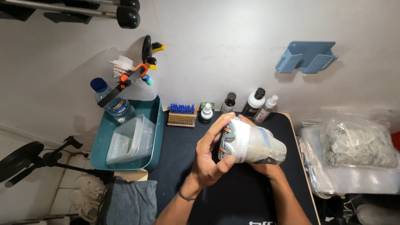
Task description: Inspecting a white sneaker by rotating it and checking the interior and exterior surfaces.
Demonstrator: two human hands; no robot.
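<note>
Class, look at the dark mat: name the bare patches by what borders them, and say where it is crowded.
Bare dark mat lies between the teal plastic tub and the left hand, and right of the grey-white shoe toward the table edge. The back is crowded: blue-bristled wooden brush, small bottles.

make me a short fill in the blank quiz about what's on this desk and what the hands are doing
Both hands hold a white and light blue ____ above the black mat.
The brush by the wall has ____ bristles.
The clear plastic container sits inside a ____ bin.

Missing words: sneaker; blue; teal
</note>
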